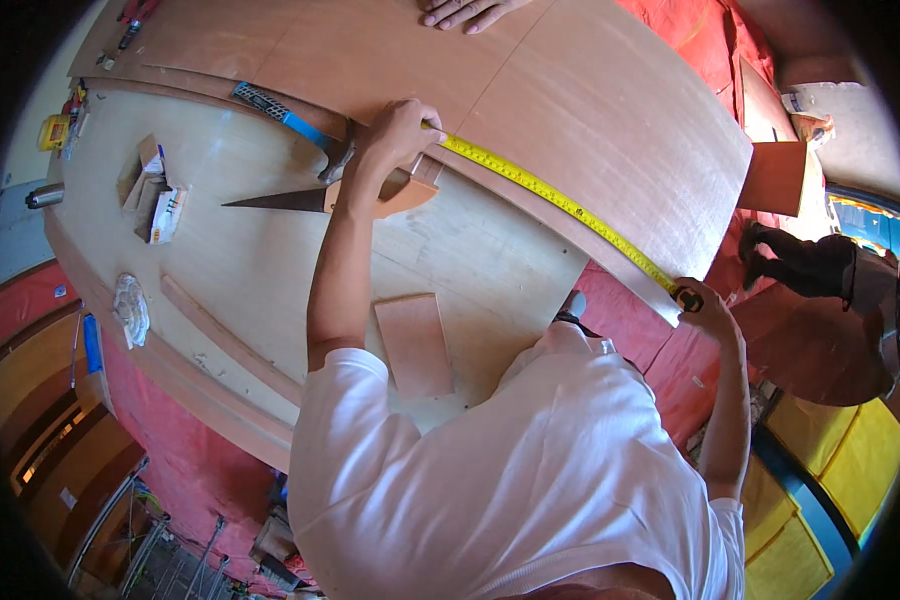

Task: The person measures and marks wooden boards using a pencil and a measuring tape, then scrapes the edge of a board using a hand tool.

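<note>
Tape measure (560,203), stretched between both hands along near edge of wooden sheet (610,120), apparently taut for straightness. Left hand (400,135) pinching free end; right hand (712,309) closed round case. Beyond left grip, co-worker's hand (467,12) flat on sheet (steadying, perhaps); just left, hammer (288,118).

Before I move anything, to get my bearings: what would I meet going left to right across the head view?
Silver cylinder, small open carton, blue-shafted hammer, left hand, extended yellow tape-measure blade, right hand, another person.

This is a carpentry workspace, shown by 1 handsaw (308,199), 1 hammer (295,124) and 1 tape measure (565,203).
</note>
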A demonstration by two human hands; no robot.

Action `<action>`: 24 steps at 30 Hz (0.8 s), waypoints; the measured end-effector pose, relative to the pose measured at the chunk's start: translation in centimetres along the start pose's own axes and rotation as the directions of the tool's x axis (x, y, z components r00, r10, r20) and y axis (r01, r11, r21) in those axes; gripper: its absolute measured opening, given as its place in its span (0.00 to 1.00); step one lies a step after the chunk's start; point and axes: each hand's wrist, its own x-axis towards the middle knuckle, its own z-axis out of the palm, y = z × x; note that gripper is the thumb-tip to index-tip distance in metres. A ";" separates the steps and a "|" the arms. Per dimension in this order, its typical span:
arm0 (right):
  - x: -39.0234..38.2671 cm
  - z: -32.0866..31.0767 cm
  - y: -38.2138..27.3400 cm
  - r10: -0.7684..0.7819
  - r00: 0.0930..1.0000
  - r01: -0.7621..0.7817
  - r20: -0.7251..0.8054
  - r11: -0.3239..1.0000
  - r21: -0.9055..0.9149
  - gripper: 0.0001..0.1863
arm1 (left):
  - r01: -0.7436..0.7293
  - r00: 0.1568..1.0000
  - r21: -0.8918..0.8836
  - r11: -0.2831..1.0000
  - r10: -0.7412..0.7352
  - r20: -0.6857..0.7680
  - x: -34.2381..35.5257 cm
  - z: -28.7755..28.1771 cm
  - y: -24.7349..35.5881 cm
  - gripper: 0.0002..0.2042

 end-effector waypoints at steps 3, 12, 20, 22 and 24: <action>0.1 -0.1 0.8 -0.032 0.999 0.032 0.005 0.998 0.048 0.35 | 0.031 0.999 0.005 1.000 -0.031 0.029 0.2 -0.3 0.5 0.09; -0.9 0.9 -0.2 -0.068 0.994 0.064 -0.084 0.997 -0.053 0.33 | -0.080 0.995 0.009 0.997 0.080 -0.063 -1.3 -0.2 0.5 0.08; -1.4 1.2 -2.1 -0.094 0.990 0.084 -0.103 0.992 -0.099 0.31 | -0.070 0.985 -0.026 0.997 0.065 -0.159 -1.6 0.2 -0.9 0.08; -1.5 1.2 -2.1 -0.076 0.992 0.068 -0.103 0.995 -0.078 0.32 | -0.092 0.983 0.004 0.996 0.092 -0.159 -1.6 -0.1 -0.7 0.08; -1.5 1.3 -2.0 -0.059 0.993 0.053 -0.103 0.997 -0.058 0.33 | -0.094 0.983 0.006 0.996 0.094 -0.156 -1.4 0.2 -0.9 0.08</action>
